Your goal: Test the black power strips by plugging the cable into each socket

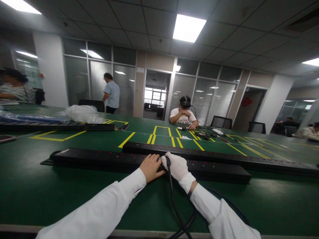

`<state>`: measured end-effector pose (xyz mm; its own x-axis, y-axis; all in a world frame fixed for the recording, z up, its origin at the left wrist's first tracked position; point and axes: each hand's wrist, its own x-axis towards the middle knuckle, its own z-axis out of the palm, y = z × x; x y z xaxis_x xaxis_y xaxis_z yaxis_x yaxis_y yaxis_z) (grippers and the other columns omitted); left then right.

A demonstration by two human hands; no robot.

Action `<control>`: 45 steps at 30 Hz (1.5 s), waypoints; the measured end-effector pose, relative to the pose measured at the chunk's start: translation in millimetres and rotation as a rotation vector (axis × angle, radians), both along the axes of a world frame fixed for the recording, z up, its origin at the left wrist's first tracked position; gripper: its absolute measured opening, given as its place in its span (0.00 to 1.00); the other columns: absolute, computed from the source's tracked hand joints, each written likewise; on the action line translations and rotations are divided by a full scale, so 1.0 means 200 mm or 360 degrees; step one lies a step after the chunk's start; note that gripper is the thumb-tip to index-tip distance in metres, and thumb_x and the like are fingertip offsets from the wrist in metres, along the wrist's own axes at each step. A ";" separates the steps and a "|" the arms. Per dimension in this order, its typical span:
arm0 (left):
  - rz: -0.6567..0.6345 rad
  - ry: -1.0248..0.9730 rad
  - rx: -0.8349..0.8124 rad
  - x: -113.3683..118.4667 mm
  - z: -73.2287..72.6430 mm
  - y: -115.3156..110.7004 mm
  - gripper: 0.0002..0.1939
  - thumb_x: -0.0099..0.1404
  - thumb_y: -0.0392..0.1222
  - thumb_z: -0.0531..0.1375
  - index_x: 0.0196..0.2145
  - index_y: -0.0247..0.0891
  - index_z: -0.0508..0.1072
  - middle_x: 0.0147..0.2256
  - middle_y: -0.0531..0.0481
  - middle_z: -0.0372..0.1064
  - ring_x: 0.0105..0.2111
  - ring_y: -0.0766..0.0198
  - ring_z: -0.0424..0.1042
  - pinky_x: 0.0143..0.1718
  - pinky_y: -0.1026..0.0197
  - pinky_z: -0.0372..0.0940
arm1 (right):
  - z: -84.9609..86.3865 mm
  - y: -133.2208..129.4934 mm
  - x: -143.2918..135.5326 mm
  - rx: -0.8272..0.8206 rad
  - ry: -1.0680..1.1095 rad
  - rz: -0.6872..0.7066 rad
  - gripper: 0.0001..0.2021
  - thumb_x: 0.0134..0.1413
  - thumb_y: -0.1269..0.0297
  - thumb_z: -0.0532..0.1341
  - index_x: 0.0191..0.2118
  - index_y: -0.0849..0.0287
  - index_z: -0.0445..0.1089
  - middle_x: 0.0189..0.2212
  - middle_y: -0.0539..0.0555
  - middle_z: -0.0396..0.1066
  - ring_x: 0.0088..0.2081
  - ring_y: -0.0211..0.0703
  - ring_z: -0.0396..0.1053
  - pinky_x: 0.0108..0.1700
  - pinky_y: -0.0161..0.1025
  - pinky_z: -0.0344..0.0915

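A long black power strip (pixel 99 159) with small red marks along its top lies across the green table in front of me. My left hand (pixel 151 168), bare, rests on the middle of this strip with its fingers stretched out. Right beside it, my right hand (pixel 178 168), in a white glove, grips a black power plug (pixel 168 161) at the strip's top. From the plug a thick black cable (pixel 172 196) runs down toward the table's front edge. The plug's front end is hidden, so I cannot tell whether it sits in a socket.
A second long black power strip (pixel 224 154) lies just behind, reaching far right. Yellow tape (pixel 161 127) marks the green table (pixel 94 202). Clear plastic wrap (pixel 79 114) and a phone (pixel 123 127) are at the left. A person (pixel 183 114) sits opposite; another person (pixel 111 93) stands behind.
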<state>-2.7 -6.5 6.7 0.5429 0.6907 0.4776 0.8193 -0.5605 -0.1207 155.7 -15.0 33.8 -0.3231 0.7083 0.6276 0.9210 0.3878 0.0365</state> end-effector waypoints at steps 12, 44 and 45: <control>0.0002 -0.0027 -0.0009 0.00 -0.01 0.00 0.25 0.57 0.55 0.53 0.47 0.38 0.61 0.46 0.41 0.62 0.48 0.51 0.59 0.48 0.49 0.53 | -0.01 0.01 0.00 0.0002 -0.0026 0.0000 0.17 0.59 0.54 0.44 0.36 0.54 0.66 0.27 0.49 0.72 0.29 0.34 0.67 0.29 0.31 0.49; 0.0006 -0.0040 -0.0008 0.00 -0.02 0.01 0.25 0.58 0.56 0.52 0.49 0.38 0.60 0.48 0.41 0.61 0.49 0.52 0.59 0.49 0.49 0.53 | 0.02 0.00 0.01 -0.0066 -0.0037 0.0024 0.18 0.58 0.50 0.44 0.36 0.54 0.67 0.27 0.50 0.72 0.30 0.35 0.69 0.31 0.30 0.52; 0.0007 -0.0039 -0.0008 0.00 -0.02 0.01 0.25 0.58 0.56 0.52 0.49 0.38 0.60 0.48 0.40 0.61 0.49 0.52 0.59 0.49 0.49 0.53 | 0.02 0.00 0.01 -0.0078 -0.0040 0.0008 0.18 0.58 0.50 0.44 0.37 0.54 0.67 0.26 0.50 0.72 0.29 0.35 0.69 0.31 0.30 0.52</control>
